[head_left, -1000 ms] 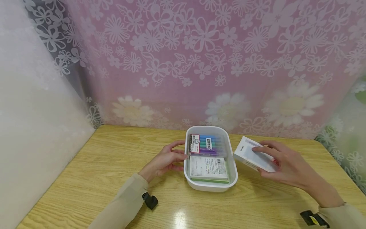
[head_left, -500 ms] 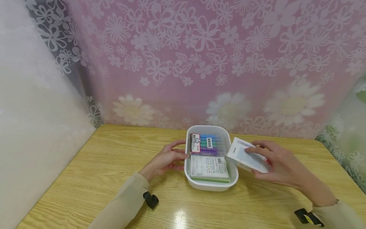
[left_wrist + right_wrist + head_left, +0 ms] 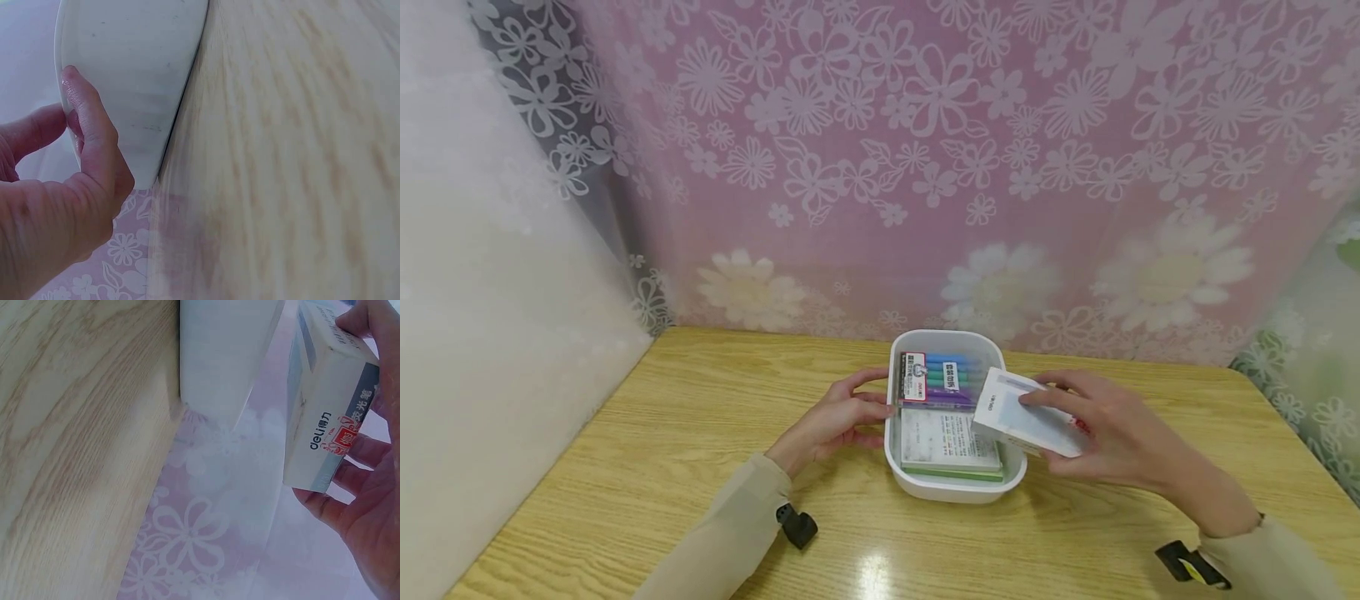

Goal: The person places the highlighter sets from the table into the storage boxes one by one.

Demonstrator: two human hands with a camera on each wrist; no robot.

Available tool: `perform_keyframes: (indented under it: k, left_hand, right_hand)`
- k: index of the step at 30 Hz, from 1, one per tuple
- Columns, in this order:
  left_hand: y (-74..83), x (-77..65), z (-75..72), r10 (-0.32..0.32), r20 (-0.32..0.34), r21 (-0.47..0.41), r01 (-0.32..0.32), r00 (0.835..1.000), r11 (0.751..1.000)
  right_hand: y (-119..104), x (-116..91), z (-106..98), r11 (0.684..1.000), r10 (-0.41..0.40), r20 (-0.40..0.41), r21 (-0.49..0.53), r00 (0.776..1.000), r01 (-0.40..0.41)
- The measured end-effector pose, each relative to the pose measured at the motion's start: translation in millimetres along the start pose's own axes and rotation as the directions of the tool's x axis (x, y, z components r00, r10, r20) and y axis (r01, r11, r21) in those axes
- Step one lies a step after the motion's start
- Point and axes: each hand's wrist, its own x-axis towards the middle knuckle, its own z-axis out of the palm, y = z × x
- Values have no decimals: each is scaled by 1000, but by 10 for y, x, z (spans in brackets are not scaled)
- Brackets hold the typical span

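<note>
My left hand [image 3: 835, 418] holds the left rim of a white plastic bin [image 3: 951, 494], its fingers on the outer wall and the thumb at the rim in the left wrist view. My right hand [image 3: 1123, 429] grips a white and grey-blue highlighter box [image 3: 325, 412] marked "deli". That box is tilted above the bin's right side, its near end over the right rim. Inside the bin, a clear pack of coloured pens [image 3: 936, 379] lies at the back. In front of it lies a flat white printed item [image 3: 932, 437] with a green layer beneath, partly covered by the highlighter box.
The bin stands on a wood-grain table [image 3: 700, 450] near its back edge. Behind the table hangs a pink flowered curtain [image 3: 850, 208]. A pale sheet [image 3: 512, 292] hangs along the left side.
My right hand has moved left with the highlighter box, from beside the bin to over its right rim. The left hand has stayed at the bin's left rim.
</note>
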Motion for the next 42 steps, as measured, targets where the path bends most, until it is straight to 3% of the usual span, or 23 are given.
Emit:
perform_keyframes:
  k: [12,27,42]
  left_hand:
    - [5,-7,10,-4,3,-8,4,1000,1000]
    - [-5,18,23,-1,10,4,1,1000,1000]
    - [-25,50,60,-16,-71,-29,14,997,999]
  right_hand:
    - [-77,189,107,992,-108,59,-52,992,111]
    - [-203,332,229,995,-94,167,-23,981,99]
    - [-221,513,437,992,-95,244,108,965,70]
